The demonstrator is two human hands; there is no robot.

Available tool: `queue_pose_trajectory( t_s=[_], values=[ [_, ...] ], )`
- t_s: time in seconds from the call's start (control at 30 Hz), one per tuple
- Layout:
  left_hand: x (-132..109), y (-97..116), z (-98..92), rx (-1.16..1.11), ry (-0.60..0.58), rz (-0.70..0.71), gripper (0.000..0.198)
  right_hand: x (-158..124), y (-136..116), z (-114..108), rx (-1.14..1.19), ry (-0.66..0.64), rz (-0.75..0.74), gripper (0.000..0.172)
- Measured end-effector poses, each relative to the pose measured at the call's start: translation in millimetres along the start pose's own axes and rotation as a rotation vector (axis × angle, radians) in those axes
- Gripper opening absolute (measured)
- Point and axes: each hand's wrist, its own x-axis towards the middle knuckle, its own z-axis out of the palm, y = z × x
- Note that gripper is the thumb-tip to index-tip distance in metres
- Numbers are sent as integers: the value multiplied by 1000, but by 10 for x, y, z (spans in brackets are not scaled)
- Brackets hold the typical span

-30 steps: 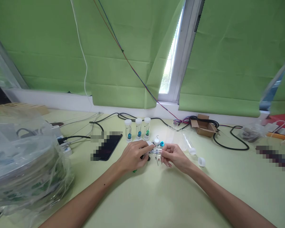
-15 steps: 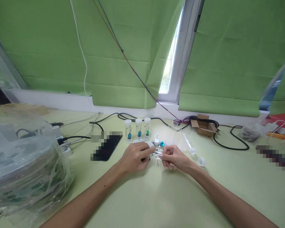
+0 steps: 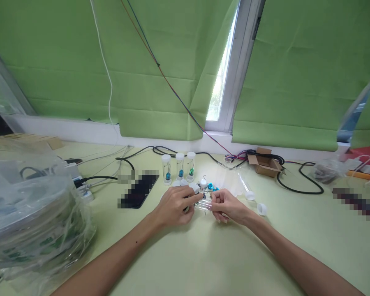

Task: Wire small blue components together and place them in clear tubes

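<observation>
A short clear plastic tube lies sideways between my hands, low over the table. My left hand is closed around its left end, the index finger stretched along the top; the thumb side is partly hidden. At the tube's right end, my right hand pinches it between thumb and fingers. Just beyond my fingertips are small bright blue parts, a white cap and thin bent metal pieces too small to make out. Three upright capped tubes with blue or green parts inside stand behind my left hand.
A black phone lies to the left, near a plastic-wrapped reel. On the right are another clear tube, a loose white ring cap and a small open cardboard box. Black cables run along the back.
My hands have barely moved and keep hold of the tube. More of the blue parts show beyond my right fingertips, and a small dark piece now shows beside my left index fingertip.
</observation>
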Motion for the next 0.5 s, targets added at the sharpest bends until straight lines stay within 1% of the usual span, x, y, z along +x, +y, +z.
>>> queue_pose_trajectory(
  t_s=[0.1, 0.23, 0.33, 0.4, 0.5],
  values=[
    [-11, -2, 14, 5, -6, -23, 40, 5, -11, 13, -7, 22, -7, 41],
    [9, 2, 26, -10, 26, -103, 37, 31, -21, 45, 42, 116, -87, 41],
    [40, 26, 28, -65, 51, -221, 34, 56, -23, 84, 108, 213, -173, 41],
    [54, 49, 36, -107, 73, -317, 32, 71, -22, 111, 111, 290, -222, 46],
    [60, 81, 59, -138, 134, -397, 31, 77, -12, 148, 0, 399, -274, 49]
  ],
)
